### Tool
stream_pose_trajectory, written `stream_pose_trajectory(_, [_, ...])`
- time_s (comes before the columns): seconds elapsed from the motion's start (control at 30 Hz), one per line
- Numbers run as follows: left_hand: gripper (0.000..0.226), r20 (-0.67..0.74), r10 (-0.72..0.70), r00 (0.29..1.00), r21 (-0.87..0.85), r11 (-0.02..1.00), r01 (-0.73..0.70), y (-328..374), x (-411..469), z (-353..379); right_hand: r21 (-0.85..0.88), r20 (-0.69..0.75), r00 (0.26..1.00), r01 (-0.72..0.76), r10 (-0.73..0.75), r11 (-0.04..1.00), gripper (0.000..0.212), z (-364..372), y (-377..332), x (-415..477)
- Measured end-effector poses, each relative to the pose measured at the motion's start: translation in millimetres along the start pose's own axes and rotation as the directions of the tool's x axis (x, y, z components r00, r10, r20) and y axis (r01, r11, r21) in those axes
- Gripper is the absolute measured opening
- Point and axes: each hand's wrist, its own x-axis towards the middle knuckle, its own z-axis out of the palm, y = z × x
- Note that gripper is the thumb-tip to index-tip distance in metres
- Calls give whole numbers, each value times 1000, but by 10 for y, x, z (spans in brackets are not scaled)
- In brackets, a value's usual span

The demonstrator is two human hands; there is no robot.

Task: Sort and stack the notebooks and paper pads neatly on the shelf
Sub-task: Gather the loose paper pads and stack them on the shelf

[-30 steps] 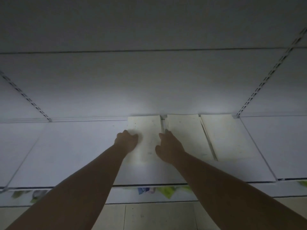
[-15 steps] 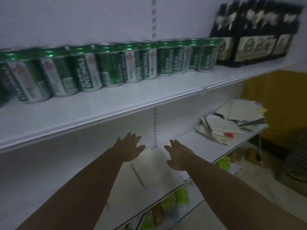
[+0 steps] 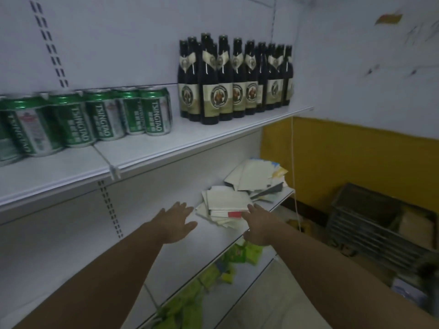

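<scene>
Green cans (image 3: 154, 112) read TSINGTAO; both hands (image 3: 177, 223) open near notebooks (image 3: 228, 205)

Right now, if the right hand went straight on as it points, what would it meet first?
Probably the near pile of paper pads: the right hand points at its right edge, seemingly almost touching; depth is unclear.

Upper white metal shelf (image 3: 213, 136): a row of green aluminium cans (image 3: 104, 115) upright on the left, a cluster of dark glass bottles with cream labels (image 3: 235, 79) upright on the right.

Middle white shelf (image 3: 209, 241): toward the right, a loose, fanned heap of white notebooks and paper pads (image 3: 225, 203), one showing a red patch. Just beyond and touching it, a second untidy heap of pale pads (image 3: 256, 176) at the shelf's right end.

Lowest shelf (image 3: 228, 302): scattered bright green packets (image 3: 190, 302), blurred.
</scene>
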Motion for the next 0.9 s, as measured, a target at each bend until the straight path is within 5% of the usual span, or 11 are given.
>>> stream_pose_trajectory(0.3, [62, -108, 38, 993, 67, 997, -31, 287, 1387, -25, 1, 47, 998, -31, 31, 1000, 72, -45, 1131, 791])
stream_pose_trajectory(0.4, [113, -35, 61, 998, 148, 987, -55, 263, 1886, 181, -31, 78, 995, -58, 61, 998, 77, -83, 1521, 1121])
stream_pose_trajectory(0.57, [60, 19, -20, 1000, 132, 991, 18, 219, 2672, 215, -11, 73, 995, -70, 71, 997, 61, -220, 2009, 1642])
stream_pose_trajectory(0.77, [59, 29, -30, 999, 20, 999, 30, 221, 3116, 230, -166, 181, 983, 20, 10, 986, 55, 43, 2028, 2442])
stream_pose_trajectory(0.9, [57, -1, -193, 981, -238, 953, 187, 197, 3218, 337, -94, 238, 945, 251, -223, 963, 63, 407, 1758, 2932])
